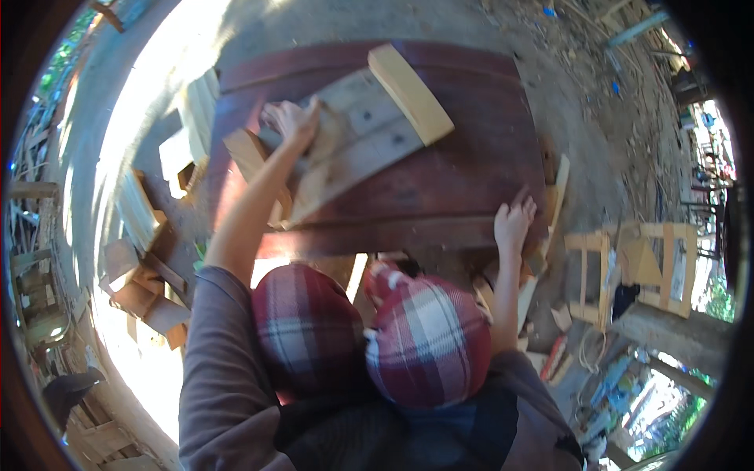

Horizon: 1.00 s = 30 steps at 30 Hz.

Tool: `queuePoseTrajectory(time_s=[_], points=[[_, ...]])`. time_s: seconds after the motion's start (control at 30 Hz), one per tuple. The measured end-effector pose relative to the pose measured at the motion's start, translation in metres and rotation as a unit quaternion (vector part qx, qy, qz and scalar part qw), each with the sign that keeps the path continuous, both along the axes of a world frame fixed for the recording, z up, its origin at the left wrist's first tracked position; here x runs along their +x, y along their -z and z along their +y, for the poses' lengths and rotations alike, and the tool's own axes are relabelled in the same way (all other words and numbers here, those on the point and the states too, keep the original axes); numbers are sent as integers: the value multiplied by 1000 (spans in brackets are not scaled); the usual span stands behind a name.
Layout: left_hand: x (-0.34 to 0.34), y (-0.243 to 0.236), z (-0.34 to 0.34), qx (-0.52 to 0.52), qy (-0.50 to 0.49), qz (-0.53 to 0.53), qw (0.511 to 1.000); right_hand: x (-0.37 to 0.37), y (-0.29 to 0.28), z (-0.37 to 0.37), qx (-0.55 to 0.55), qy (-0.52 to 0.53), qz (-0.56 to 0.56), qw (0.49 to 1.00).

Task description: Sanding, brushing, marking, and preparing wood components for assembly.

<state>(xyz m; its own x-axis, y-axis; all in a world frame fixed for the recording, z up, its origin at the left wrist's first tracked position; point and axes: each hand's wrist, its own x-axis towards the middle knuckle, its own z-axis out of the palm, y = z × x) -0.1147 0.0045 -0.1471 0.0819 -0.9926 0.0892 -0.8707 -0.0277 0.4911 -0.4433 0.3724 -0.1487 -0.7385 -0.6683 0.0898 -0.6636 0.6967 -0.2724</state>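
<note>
A wooden piece made of a grey, weathered plank (365,118), with a pale block (412,94) across its right end and a browner block (251,157) at its left end, lies slanted on the dark red tabletop (479,141). My left hand (294,124) is closed on the plank's far left edge, its fingers curled over and partly hidden. At the tabletop's right edge, my right hand (514,224) holds nothing that I can see. Its fingers are stretched out and a little apart.
Wooden offcuts (141,286) are piled on the ground at the left, beside a strip of bright sunlight. Pale wooden frames (628,267) stand at the right. Scraps and debris (581,78) litter the dirt floor beyond the table. My plaid-covered knees (428,337) are close to its near edge.
</note>
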Motion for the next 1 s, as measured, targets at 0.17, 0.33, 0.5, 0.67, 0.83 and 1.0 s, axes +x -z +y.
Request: queuePoseTrajectory(time_s=[0.17, 0.33, 0.5, 0.67, 0.83, 1.0], points=[[5, -3, 1, 7, 10, 30, 999, 24, -16, -27, -26, -63, 4, 998], [-8, -20, 18, 15, 59, 56, 997, 57, -52, -73, -239, -75, -227, 941], [-24, -14, 34, -12, 113, 33, 993, 65, -61, -115, -278, -129, -291, 906], [-19, -9, 34, -7, 134, 61, 989, 90, -65, -114, -361, -161, -262, 880], [17, -21, 4, -55, 178, 54, 981, 91, -76, -111, -204, -122, -314, 919], [53, -62, 59, -131, 84, -154, 976, 89, -57, -89, -328, -214, -197, 899]])
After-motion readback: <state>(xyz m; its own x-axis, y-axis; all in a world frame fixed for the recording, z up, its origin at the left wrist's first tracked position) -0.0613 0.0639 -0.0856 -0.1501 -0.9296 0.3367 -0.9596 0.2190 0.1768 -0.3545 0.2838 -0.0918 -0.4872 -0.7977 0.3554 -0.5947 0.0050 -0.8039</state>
